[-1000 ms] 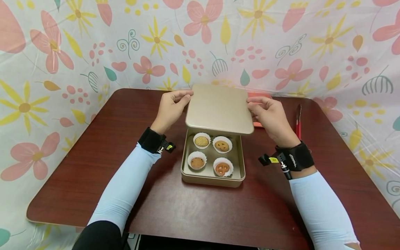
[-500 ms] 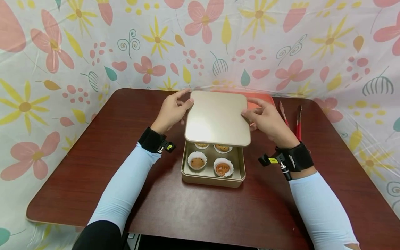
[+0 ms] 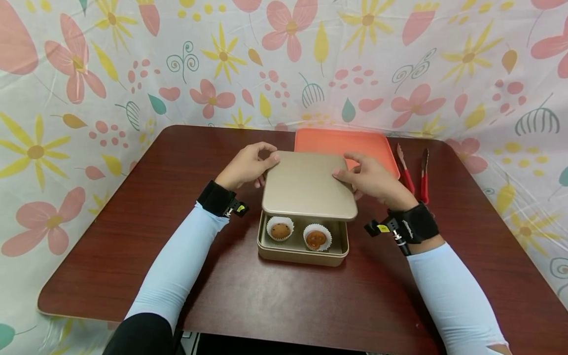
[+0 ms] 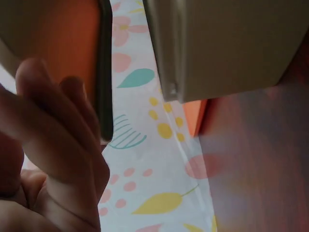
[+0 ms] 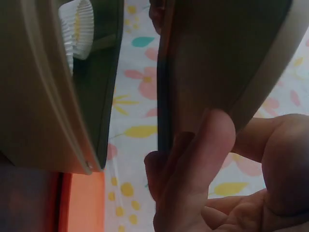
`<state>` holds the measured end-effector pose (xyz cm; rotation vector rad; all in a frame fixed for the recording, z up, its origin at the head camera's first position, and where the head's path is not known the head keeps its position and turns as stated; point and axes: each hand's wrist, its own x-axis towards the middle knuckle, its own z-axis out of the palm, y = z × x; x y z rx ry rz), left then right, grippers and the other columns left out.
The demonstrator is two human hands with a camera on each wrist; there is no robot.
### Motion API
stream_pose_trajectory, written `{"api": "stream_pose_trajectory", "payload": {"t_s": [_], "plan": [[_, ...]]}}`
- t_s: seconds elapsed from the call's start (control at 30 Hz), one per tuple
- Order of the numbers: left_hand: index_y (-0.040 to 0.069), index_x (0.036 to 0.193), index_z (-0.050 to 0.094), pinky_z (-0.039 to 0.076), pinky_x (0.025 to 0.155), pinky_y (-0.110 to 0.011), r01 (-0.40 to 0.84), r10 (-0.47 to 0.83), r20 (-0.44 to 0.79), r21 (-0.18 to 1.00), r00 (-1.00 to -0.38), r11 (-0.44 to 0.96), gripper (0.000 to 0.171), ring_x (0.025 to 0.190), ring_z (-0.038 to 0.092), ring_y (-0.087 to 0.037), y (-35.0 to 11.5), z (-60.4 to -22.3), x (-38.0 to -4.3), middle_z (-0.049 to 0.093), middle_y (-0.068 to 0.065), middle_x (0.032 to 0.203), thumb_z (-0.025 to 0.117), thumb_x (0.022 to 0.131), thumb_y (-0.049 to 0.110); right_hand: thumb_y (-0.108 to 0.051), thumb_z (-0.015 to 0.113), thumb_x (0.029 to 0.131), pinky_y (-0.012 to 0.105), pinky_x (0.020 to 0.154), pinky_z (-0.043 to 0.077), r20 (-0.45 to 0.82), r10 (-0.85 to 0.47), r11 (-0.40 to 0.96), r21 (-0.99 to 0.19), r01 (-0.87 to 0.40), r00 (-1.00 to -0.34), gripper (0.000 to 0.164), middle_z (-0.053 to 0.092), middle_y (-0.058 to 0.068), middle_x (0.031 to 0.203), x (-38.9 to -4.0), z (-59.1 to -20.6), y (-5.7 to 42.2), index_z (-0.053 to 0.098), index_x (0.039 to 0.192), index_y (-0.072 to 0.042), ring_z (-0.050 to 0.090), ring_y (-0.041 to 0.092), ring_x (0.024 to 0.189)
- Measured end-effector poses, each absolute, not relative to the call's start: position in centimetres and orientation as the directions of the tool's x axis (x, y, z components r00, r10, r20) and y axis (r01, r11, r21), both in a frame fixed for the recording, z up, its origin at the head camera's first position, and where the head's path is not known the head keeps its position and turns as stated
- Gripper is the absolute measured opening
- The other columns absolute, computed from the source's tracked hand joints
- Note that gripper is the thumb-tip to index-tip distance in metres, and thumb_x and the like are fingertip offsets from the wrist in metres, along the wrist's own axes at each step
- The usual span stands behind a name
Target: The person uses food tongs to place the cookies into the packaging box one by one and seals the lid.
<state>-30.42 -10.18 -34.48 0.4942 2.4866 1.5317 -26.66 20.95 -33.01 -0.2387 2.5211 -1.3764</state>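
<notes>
A gold tin lid (image 3: 310, 185) is held over the matching rectangular tin (image 3: 301, 255), covering its far half. My left hand (image 3: 248, 165) grips the lid's left edge, thumb on top and fingers under it. At the opposite edge my right hand (image 3: 374, 178) holds it the same way. Both wrist views show a gap between the lid (image 5: 207, 63) and the tin (image 4: 231, 53). In the tin's near half sit a chocolate-chip cookie (image 3: 280, 230) and a pretzel-shaped cookie (image 3: 316, 239), each in a white paper cup. The lid hides the far part of the tin.
Behind the lid, an orange tray (image 3: 337, 140) lies at the table's back edge. Red-handled tongs (image 3: 424, 177) lie to the right of it, past my right hand. A flowered cloth (image 3: 284, 64) hangs behind the brown table (image 3: 186, 222).
Both hands have brought the lid down and toward me over the tin. The two far cookies are now covered, and more of the orange tray and tongs shows.
</notes>
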Motion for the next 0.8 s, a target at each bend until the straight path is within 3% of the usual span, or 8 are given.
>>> {"api": "stream_pose_trajectory", "payload": {"t_s": [0.27, 0.43, 0.53, 0.8], "plan": [[0.013, 0.114, 0.055, 0.052, 0.056, -0.052, 0.136, 0.381, -0.055, 0.879, -0.923, 0.457, 0.029, 0.049, 0.058, -0.031, -10.2, -35.0, -30.6, 0.062, -0.018, 0.083, 0.062, 0.093, 0.032, -0.046, 0.068, 0.085, 0.052, 0.062, 0.054, -0.239, -0.322, 0.582, -0.813, 0.007, -0.916, 0.087, 0.054, 0.024, 0.109, -26.7, -33.7, 20.9, 0.022, 0.149, -0.01, 0.065, 0.032, 0.069], [0.013, 0.113, 0.054, 0.054, 0.054, -0.044, 0.084, 0.406, -0.144, 0.865, -0.902, 0.494, 0.029, 0.051, 0.058, -0.028, -10.2, -35.1, -30.6, 0.06, -0.017, 0.091, 0.062, 0.093, 0.032, -0.042, 0.067, 0.087, 0.053, 0.06, 0.053, -0.265, -0.399, 0.591, -0.807, -0.025, -0.878, 0.073, 0.054, 0.024, 0.106, -26.6, -34.0, 20.5, 0.032, 0.139, -0.005, 0.066, 0.032, 0.069], [0.013, 0.114, 0.054, 0.055, 0.056, -0.046, 0.058, 0.417, -0.177, 0.868, -0.891, 0.493, 0.029, 0.051, 0.058, -0.028, -10.2, -35.1, -30.5, 0.058, -0.018, 0.094, 0.062, 0.093, 0.031, -0.042, 0.066, 0.088, 0.053, 0.058, 0.053, -0.275, -0.43, 0.622, -0.781, -0.061, -0.86, 0.062, 0.051, 0.024, 0.103, -26.5, -34.0, 20.3, 0.039, 0.13, -0.006, 0.066, 0.032, 0.067], [0.008, 0.119, 0.047, 0.055, 0.061, -0.046, 0.048, 0.455, -0.235, 0.848, -0.859, 0.527, 0.036, 0.051, 0.059, -0.027, -10.3, -35.0, -30.1, 0.052, -0.017, 0.108, 0.061, 0.094, 0.029, -0.046, 0.071, 0.083, 0.05, 0.059, 0.054, -0.321, -0.424, 0.674, -0.737, -0.058, -0.847, 0.069, 0.047, 0.022, 0.106, -26.2, -34.1, 20.3, 0.039, 0.128, -0.005, 0.066, 0.031, 0.065]]}}
